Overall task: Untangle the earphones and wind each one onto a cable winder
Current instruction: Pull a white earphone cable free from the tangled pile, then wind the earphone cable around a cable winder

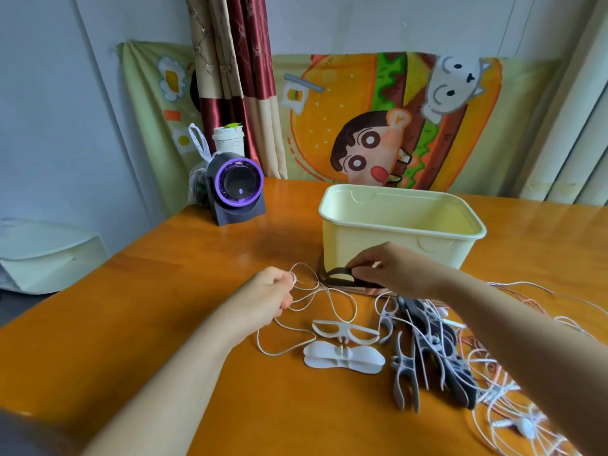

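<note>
**A:** What is the left hand (pixel 263 299) doing?

**B:** Its fingers are curled in, pinching a thin white earphone cord (pixel 355 307) at the fingertips. The rest of that cord trails in loose loops over the glossy orange wooden table (pixel 164 307), between the two hands.

**A:** And the right hand (pixel 391 269)?

**B:** Its fingers and thumb are clamped on a flat black plastic cable winder (pixel 339 271), held just in front of the near wall of the pale cream rectangular plastic tub (pixel 362 245).

**A:** Where are the other winders?

**B:** A solid white bow-shaped winder (pixel 343 358) and a white open-frame winder (pixel 345 330) lie side by side near the cord's loops. To their right, under the right forearm, is a heap of grey and black winders (pixel 427 353).

**A:** The remaining earphones?

**B:** A tangle of white earphone wires (pixel 513 403) sprawls at the table's right edge, touching that heap.
</note>
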Motion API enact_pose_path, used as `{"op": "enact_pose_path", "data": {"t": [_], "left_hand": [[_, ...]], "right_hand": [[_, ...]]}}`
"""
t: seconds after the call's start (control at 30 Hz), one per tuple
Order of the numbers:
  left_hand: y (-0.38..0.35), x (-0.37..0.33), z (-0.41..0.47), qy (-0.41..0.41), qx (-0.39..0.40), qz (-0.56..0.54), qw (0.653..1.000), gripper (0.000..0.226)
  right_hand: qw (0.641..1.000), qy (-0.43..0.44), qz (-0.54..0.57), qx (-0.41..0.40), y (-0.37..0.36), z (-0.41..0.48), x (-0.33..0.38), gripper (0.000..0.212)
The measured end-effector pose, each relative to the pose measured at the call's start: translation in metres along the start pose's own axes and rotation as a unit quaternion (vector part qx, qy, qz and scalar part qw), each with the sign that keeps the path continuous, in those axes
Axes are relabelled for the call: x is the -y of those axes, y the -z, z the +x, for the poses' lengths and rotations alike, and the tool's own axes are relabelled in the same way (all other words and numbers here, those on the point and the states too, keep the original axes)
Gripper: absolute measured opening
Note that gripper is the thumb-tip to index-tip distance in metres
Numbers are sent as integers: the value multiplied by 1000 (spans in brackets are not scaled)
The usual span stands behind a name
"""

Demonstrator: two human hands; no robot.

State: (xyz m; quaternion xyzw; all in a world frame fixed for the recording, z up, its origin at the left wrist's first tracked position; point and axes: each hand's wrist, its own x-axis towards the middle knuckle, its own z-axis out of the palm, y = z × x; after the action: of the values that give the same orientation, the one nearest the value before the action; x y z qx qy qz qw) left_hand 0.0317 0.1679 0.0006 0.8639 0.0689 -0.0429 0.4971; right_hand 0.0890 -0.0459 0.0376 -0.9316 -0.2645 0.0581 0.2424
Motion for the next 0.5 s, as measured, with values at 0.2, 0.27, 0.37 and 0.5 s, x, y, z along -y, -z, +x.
{"op": "enact_pose_path", "data": {"t": [0.2,0.27,0.37,0.5], "left_hand": [[-7,-19,-4,-1,109,-177,978,68],[-10,-24,-8,1,182,-255,950,84],[-14,-25,-13,-28,215,-285,934,86],[-20,-24,-10,-40,163,-310,936,65]], "right_hand": [[961,22,274,-30,15,-16,26,16],[954,42,291,-65,7,-18,34,13],[940,49,324,-96,-10,-14,41,11],[929,47,352,-104,-21,-11,45,20]]}}
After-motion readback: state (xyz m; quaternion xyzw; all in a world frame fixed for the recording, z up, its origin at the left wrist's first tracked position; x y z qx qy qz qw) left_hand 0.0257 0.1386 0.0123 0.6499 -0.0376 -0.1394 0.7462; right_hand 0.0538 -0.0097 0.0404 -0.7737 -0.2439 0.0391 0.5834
